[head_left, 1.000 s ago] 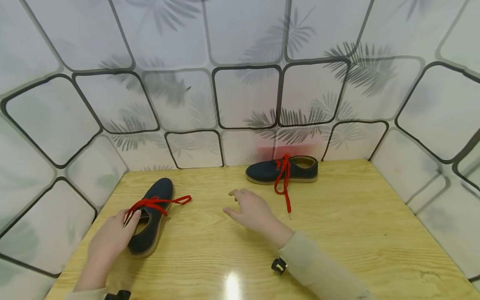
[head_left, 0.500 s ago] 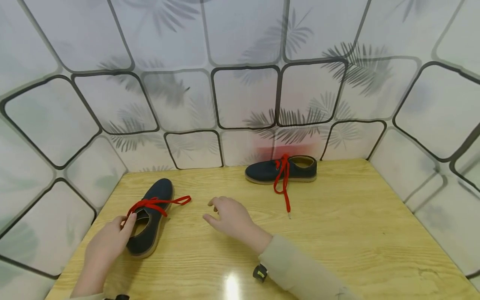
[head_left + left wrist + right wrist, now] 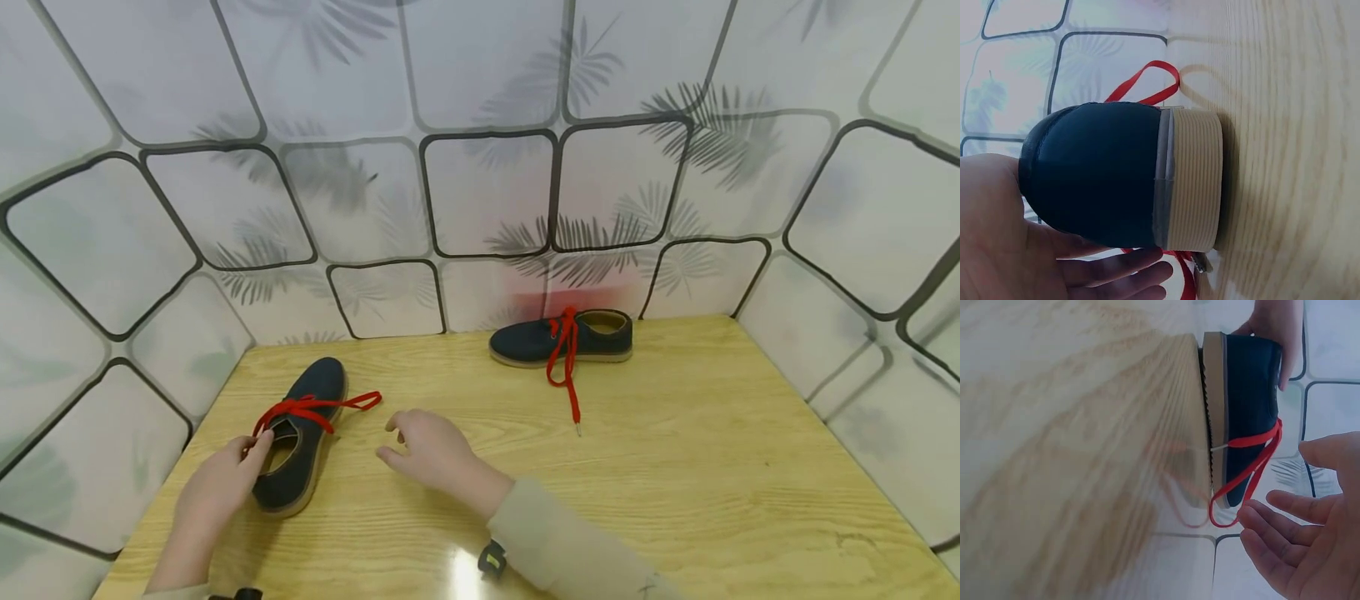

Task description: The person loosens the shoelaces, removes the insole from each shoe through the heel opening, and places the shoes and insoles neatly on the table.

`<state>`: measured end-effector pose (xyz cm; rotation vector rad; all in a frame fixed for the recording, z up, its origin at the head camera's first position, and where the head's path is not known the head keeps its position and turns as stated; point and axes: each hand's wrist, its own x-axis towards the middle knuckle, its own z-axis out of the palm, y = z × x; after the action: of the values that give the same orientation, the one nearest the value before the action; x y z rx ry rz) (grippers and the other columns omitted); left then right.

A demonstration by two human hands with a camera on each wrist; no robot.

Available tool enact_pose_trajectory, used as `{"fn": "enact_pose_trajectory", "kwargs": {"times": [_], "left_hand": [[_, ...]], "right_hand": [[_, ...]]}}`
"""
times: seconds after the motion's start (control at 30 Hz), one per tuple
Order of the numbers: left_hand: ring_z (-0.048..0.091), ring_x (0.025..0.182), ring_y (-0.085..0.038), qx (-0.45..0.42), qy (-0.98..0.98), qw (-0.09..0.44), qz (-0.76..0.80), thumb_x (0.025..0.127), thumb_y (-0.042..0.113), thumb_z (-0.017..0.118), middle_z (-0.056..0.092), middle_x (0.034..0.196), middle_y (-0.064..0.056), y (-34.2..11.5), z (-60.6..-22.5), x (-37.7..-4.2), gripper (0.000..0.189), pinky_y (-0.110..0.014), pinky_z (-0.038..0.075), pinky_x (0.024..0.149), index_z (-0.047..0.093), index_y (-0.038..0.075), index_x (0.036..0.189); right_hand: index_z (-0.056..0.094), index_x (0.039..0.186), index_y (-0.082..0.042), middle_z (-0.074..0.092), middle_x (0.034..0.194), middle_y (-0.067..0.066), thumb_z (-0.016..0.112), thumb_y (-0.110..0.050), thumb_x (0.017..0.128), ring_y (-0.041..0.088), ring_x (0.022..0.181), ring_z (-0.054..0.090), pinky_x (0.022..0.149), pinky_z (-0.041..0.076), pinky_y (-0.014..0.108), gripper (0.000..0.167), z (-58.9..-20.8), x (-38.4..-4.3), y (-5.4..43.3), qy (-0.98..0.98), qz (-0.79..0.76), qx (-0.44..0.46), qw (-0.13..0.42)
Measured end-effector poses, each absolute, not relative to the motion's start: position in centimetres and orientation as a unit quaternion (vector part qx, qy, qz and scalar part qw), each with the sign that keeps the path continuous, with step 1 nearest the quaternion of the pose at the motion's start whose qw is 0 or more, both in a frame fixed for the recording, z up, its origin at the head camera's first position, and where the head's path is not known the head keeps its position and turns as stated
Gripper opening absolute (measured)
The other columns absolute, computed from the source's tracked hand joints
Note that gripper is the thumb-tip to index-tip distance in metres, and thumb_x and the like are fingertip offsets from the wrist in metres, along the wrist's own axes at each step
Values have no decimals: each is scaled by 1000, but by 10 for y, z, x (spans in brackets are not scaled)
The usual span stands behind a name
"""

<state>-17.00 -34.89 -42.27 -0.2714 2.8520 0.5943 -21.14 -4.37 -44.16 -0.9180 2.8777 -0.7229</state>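
Observation:
A navy low shoe (image 3: 321, 382) with a tan sole stands on the left of the table, toe toward the back wall. My left hand (image 3: 213, 485) grips its side at the opening, thumb at the collar and fingers along the outer side. The left wrist view shows the shoe's rounded heel (image 3: 1097, 175) beside the palm. Red laces (image 3: 302, 407) are tied over its front, and one loop sticks out to the right. My right hand (image 3: 429, 450) hovers just right of that loop, fingers loosely bent and holding nothing. In the right wrist view, its fingertips appear close to the lace loop (image 3: 1216, 515).
A matching navy shoe (image 3: 516, 342) lies sideways-on by the back wall, right of centre. Its red lace (image 3: 572, 392) trails forward on the wooden table (image 3: 697, 450). Patterned white panels (image 3: 495, 196) enclose the table at the back and both sides.
My right hand has moved left, from near the far shoe toward the left shoe's lace loop. My left hand stays on its shoe, shifting only slightly.

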Motion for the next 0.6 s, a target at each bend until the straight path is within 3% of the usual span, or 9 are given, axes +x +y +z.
{"fn": "enact_pose_trajectory", "kwargs": {"times": [0.23,0.47,0.6], "left_hand": [[49,134,-63,-94,967,101,214,113,58,20,46,151,-42,-352,-425,-172,87,-70,50,104,44,-18,149],[50,132,-63,-93,964,91,232,115,51,25,48,149,-44,-354,-426,-173,79,-69,51,105,45,-19,147],[63,117,-55,-103,961,87,241,115,48,30,52,145,-43,-356,-425,-173,75,-63,56,97,48,-18,145]], "right_hand": [[73,129,-10,75,104,-2,70,-40,103,5,88,67,76,55,16,40,-448,-208,-57,905,-289,-308,56],[67,139,-8,75,124,3,68,-38,104,8,110,70,93,57,15,46,-453,-202,-67,860,-386,-308,129],[63,144,-4,73,131,7,67,-33,105,8,115,70,97,56,14,49,-457,-197,-74,813,-473,-290,176]]}}
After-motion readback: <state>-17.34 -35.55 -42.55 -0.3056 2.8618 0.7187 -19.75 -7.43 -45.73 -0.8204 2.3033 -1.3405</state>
